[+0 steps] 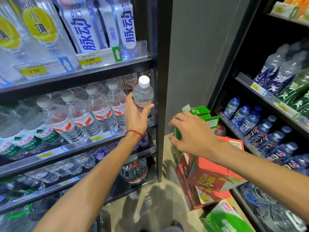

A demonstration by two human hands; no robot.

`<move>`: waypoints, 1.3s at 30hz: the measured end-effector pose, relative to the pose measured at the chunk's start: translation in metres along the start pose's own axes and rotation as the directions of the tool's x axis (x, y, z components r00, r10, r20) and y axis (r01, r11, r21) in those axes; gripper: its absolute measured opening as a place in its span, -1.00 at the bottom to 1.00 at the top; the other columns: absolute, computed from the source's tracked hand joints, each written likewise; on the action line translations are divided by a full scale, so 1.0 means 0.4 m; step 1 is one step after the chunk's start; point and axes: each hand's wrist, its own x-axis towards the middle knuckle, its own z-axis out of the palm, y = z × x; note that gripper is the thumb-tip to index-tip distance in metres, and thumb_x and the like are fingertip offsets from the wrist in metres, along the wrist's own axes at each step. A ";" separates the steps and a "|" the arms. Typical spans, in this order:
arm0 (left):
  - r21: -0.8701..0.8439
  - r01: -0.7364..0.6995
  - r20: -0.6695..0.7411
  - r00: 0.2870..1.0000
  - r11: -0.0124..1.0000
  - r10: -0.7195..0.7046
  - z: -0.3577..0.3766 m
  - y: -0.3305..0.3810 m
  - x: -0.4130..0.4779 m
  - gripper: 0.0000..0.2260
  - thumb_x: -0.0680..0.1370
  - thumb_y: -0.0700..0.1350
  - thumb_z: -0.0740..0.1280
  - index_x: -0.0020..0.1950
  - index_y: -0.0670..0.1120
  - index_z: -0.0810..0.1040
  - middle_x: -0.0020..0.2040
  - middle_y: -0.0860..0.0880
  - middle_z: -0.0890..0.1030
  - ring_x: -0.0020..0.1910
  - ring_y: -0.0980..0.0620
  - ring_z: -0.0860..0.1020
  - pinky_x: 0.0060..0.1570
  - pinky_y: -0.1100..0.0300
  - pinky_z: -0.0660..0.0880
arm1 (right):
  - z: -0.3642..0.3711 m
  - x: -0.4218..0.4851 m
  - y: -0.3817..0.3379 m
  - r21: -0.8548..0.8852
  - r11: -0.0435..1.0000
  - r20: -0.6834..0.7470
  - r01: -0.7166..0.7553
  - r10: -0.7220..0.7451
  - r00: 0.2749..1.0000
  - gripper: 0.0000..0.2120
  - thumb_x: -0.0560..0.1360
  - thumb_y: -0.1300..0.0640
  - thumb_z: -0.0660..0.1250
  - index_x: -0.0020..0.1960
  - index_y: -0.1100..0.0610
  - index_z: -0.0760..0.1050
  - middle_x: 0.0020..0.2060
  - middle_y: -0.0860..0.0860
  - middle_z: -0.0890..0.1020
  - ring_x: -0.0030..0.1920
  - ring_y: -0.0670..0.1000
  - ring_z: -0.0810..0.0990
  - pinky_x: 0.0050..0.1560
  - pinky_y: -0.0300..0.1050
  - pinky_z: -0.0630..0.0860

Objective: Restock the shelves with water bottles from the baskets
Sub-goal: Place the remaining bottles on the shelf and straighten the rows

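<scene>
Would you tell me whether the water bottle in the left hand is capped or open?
Capped: a white cap sits on top of the bottle, which the left hand grips by its lower half.

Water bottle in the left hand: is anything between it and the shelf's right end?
Nothing visible. The left hand holds the water bottle in the gap between the red-labelled row and the black post; the shelf floor there is hidden.
</scene>
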 end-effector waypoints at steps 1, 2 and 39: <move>0.007 0.001 0.002 1.000 1.000 -0.001 0.005 -0.007 0.000 -0.46 0.50 -0.14 0.54 0.39 -0.08 0.36 0.24 -0.01 0.51 0.23 0.05 0.51 0.21 0.44 0.40 | 0.002 0.000 -0.001 0.006 1.000 0.000 0.000 0.000 1.000 -0.59 0.54 -0.17 0.34 0.27 0.03 0.60 0.19 -0.04 0.63 0.22 0.05 0.52 0.17 0.00 0.50; 0.013 0.012 0.002 1.000 1.000 -0.012 0.009 -0.016 -0.002 -0.45 0.50 -0.14 0.54 0.40 -0.10 0.36 0.24 -0.02 0.51 0.24 0.04 0.51 0.22 0.44 0.40 | 0.004 -0.002 -0.002 0.012 1.000 0.003 0.000 0.000 1.000 -0.60 0.54 -0.17 0.34 0.28 0.02 0.60 0.20 -0.05 0.62 0.23 0.04 0.52 0.18 -0.01 0.50; 0.183 0.183 -0.330 0.937 0.966 -0.115 0.097 -0.022 -0.050 -0.42 0.48 -0.03 0.57 0.44 -0.10 0.49 0.28 -0.06 0.53 0.27 0.03 0.51 0.29 0.45 0.34 | 0.045 0.013 0.068 0.062 0.993 0.089 0.105 -0.110 0.990 -0.56 0.57 -0.20 0.29 0.36 -0.01 0.55 0.24 -0.07 0.60 0.33 0.03 0.47 0.21 -0.01 0.47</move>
